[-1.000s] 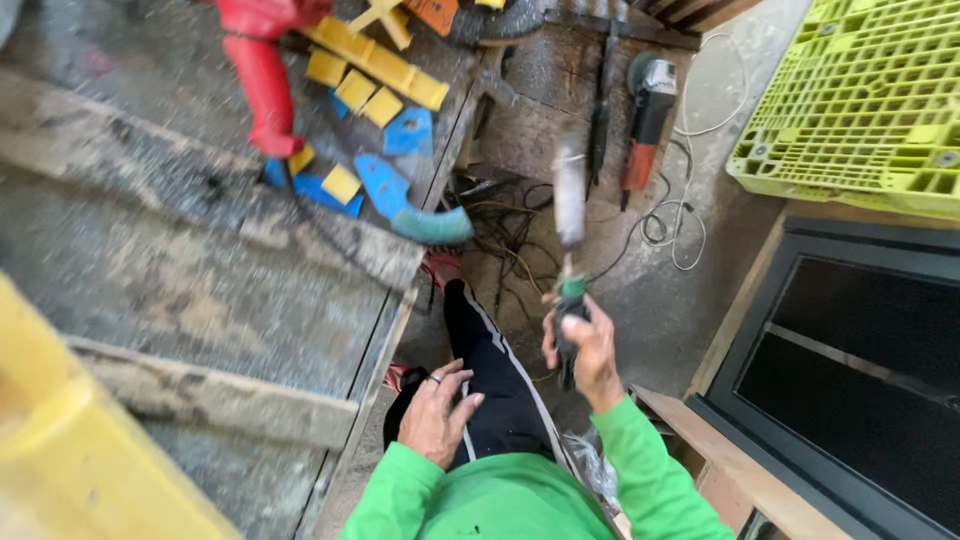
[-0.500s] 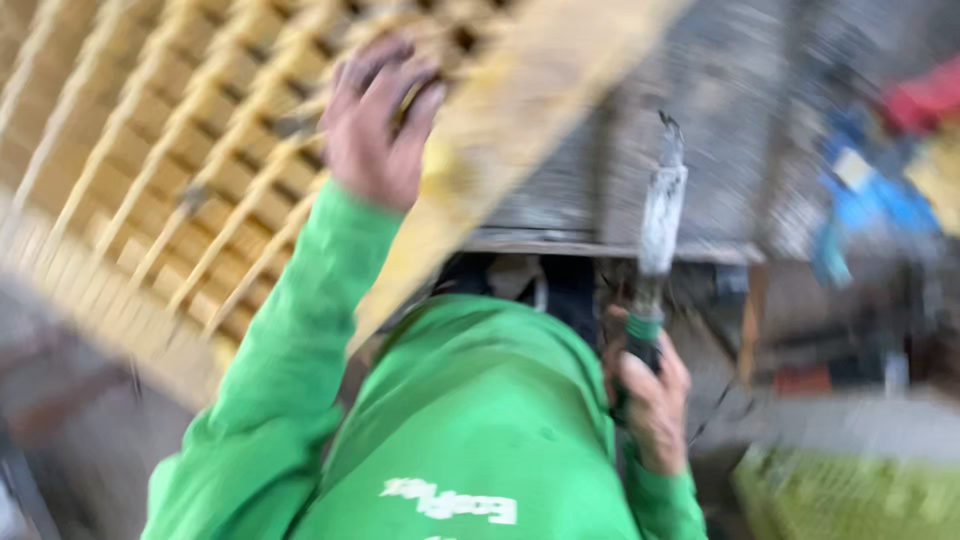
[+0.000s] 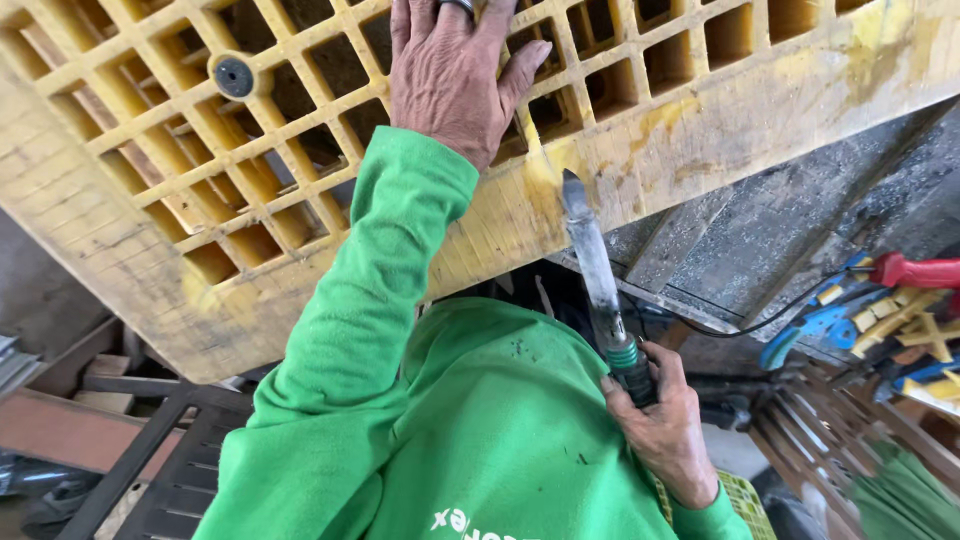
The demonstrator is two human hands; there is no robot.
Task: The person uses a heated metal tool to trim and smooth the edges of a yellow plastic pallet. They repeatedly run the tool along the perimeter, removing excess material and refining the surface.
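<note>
On the far side, the left hand lay flat and open on the yellow plastic pallet. Nearer, to the right, the right hand was closed around the handle of a metal-bladed tool, its tip touching the pallet's edge.

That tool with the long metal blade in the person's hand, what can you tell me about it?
The tool has a long, flat, grey metal blade, stained and worn, running into a green collar and a dark grip. The right hand wraps the grip low in the picture. The blade points up and slightly left, its tip at the scuffed edge of the yellow plastic grid pallet, on which the left hand presses flat. Whether the tip touches the pallet is unclear.
</note>
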